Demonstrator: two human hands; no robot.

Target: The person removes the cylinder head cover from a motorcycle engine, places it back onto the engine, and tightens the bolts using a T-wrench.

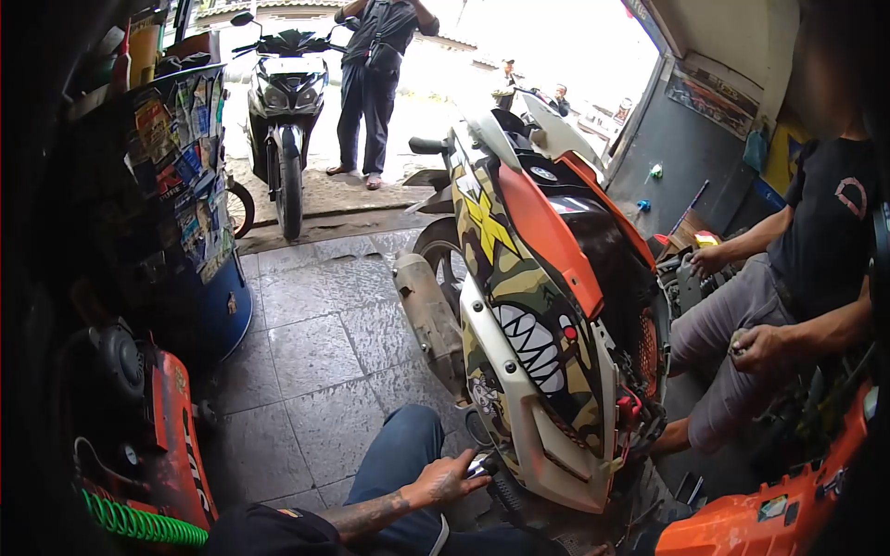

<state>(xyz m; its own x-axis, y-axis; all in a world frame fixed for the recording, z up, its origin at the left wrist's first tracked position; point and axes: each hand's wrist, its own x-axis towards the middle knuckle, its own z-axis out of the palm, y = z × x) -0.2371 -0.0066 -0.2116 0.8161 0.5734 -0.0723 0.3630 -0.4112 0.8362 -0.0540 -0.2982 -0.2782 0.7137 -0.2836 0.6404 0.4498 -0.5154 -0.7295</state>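
Note:
My left hand (445,479) reaches in from the lower left on a tattooed forearm. Its fingers close around a small silver and dark object (479,466), whose kind I cannot make out. Just right of it stands a motorcycle (528,306) with camouflage panels, a shark-mouth graphic and orange trim. The bike's rear tyre (505,496) lies close below the hand, partly hidden by bodywork. My right hand does not show.
A co-worker (825,213) sits on the right, one hand (760,347) around something small. An orange compressor-like machine (176,435) with a green coiled hose (144,519) stands left, near a sticker-covered blue drum (227,310). Orange bodywork (732,524) lies lower right. Behind are a scooter (287,102) and a standing person (371,93).

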